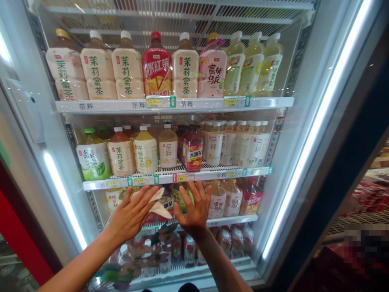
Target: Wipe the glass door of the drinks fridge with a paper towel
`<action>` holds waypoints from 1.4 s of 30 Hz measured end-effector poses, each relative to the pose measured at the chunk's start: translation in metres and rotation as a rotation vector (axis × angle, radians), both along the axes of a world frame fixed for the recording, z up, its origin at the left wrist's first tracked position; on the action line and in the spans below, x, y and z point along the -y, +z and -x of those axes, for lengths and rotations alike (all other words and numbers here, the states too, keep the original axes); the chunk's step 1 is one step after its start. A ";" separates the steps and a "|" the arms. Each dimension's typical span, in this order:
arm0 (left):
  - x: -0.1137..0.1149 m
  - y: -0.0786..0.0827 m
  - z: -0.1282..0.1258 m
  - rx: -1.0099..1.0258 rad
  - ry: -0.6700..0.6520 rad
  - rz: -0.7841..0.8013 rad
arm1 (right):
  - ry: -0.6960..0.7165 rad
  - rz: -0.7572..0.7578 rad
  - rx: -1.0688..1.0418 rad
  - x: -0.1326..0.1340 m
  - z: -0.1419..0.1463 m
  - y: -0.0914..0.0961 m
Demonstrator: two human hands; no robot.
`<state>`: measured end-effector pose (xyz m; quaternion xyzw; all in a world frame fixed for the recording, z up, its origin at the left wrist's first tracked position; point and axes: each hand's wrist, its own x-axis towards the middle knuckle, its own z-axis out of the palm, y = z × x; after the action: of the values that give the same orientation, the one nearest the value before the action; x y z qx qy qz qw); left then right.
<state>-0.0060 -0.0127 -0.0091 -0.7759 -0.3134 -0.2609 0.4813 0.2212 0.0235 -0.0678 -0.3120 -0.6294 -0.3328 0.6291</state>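
Observation:
My left hand [131, 213] lies with its fingers stretched out over a white cloth [160, 204], pressing it flat toward the glass door of a drinks fridge. Folded ends of the cloth stick out to the right of the fingers; the thumb is hidden. Beside it, my right hand [194, 209] is spread open, palm toward the glass, holding nothing. Behind both hands, bottles on the third shelf [234, 221] are partly covered. A flower decal [133, 263] shows on the glass below my left hand.
Bottled teas stand on several fridge shelves, among them a red-labelled bottle [157, 67] on the upper shelf [115, 105]. Bright light strips [65, 198] run down both sides. A dark door frame [334, 162] edges the right, with wire racks of packets [370, 194] beyond.

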 end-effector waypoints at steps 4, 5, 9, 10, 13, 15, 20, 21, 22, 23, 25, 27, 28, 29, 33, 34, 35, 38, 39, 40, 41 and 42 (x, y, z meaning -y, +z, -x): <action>-0.002 0.034 0.009 0.250 0.112 -0.059 | -0.019 0.001 -0.005 0.000 0.001 -0.001; -0.002 0.034 0.006 0.274 0.124 -0.066 | -0.023 0.000 -0.004 0.000 0.001 -0.001; -0.003 0.011 -0.010 -0.028 0.009 -0.046 | -0.013 -0.005 0.001 0.000 0.000 -0.001; -0.004 0.012 -0.011 -0.077 -0.007 -0.043 | -0.008 -0.004 0.002 0.000 0.000 0.000; -0.006 0.041 -0.010 0.066 0.074 -0.074 | -0.008 0.006 0.000 0.000 0.000 0.000; -0.008 0.067 -0.010 0.224 0.123 -0.110 | -0.007 0.001 -0.009 0.000 0.001 0.000; -0.011 0.063 -0.024 -0.058 -0.002 -0.095 | -0.018 -0.009 -0.016 -0.001 0.001 -0.002; -0.012 0.059 -0.026 -0.141 -0.029 -0.082 | -0.014 0.001 -0.013 0.000 0.000 -0.001; -0.013 0.058 -0.028 -0.179 -0.037 -0.075 | -0.007 0.009 -0.012 0.000 0.000 -0.001; -0.014 0.061 -0.030 -0.166 -0.023 -0.071 | 0.000 0.014 -0.012 0.001 0.000 0.000; -0.016 0.075 -0.035 -0.022 0.043 -0.082 | 0.004 0.012 -0.013 0.002 0.000 0.001; -0.020 0.093 -0.044 0.060 0.059 -0.106 | 0.003 0.009 -0.005 0.003 0.001 0.001; -0.022 0.101 -0.050 0.011 0.025 -0.106 | 0.005 0.011 0.003 0.004 0.000 0.001; -0.024 0.109 -0.056 -0.077 -0.022 -0.094 | 0.009 0.008 0.009 0.005 -0.001 0.001; -0.032 0.143 -0.082 -0.225 -0.084 -0.042 | -0.001 0.012 0.006 0.005 -0.027 0.008; -0.033 0.150 -0.089 -0.149 -0.051 -0.055 | -0.021 0.011 -0.012 0.003 -0.039 0.013; -0.034 0.154 -0.095 -0.079 -0.019 -0.071 | -0.046 0.010 -0.028 0.001 -0.053 0.019; -0.034 0.146 -0.111 -0.185 -0.041 -0.066 | -0.131 -0.024 -0.049 -0.012 -0.100 0.044; -0.034 0.140 -0.116 -0.323 -0.081 -0.042 | -0.154 -0.039 -0.045 -0.017 -0.116 0.053; -0.035 0.135 -0.120 -0.453 -0.122 -0.021 | -0.175 -0.055 -0.042 -0.022 -0.132 0.061; -0.036 0.132 -0.125 -0.521 -0.146 -0.011 | -0.194 -0.067 -0.040 -0.026 -0.146 0.068; -0.037 0.132 -0.130 -0.528 -0.152 -0.010 | -0.208 -0.080 -0.042 -0.029 -0.159 0.074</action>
<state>0.1240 0.0245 0.1230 -0.8359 -0.1167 -0.0866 0.5293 0.3799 0.0529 0.0057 -0.3572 -0.5667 -0.4144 0.6160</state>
